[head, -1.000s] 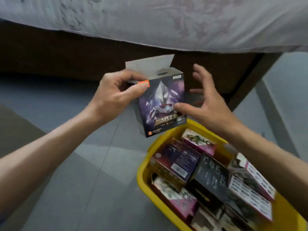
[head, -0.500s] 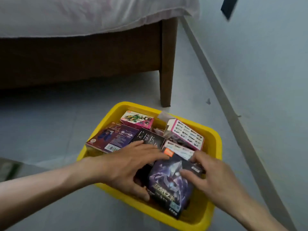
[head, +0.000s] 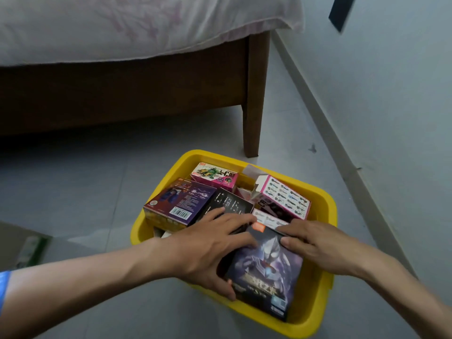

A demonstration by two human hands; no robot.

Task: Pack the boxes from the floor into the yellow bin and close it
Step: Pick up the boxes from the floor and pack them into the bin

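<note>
1. Now both hands rest on the dark purple cardboard box with a silver hero figure printed on its face (head: 266, 270), which lies tilted in the near end of the yellow plastic bin (head: 327, 206) on the grey tiled floor (head: 85, 192).
2. Its long axis runs from the near rim up toward the middle of the bin, and its far end, the one with the small orange tab, seems propped on the boxes already packed.
3. Left hand (head: 215, 248): spread wide and flat, fingers over the box's far left corner and thumb down along its left edge; it presses and steadies, and is not closed around anything.
4. Right hand (head: 315, 243): also open, its fingertips (head: 286, 241) laid on the upper right part of the box face (a push, I judge, not a pinch).
5. Neither hand is clearly nearer; the box lies directly under both.
6. Beyond them sit a purple barcode box (head: 181, 204), a pink box with a green creature (head: 215, 174) and a pink-and-white box (head: 283, 196), so the bin is close to full.
7. No lid is in view; closing is not yet done.
</note>
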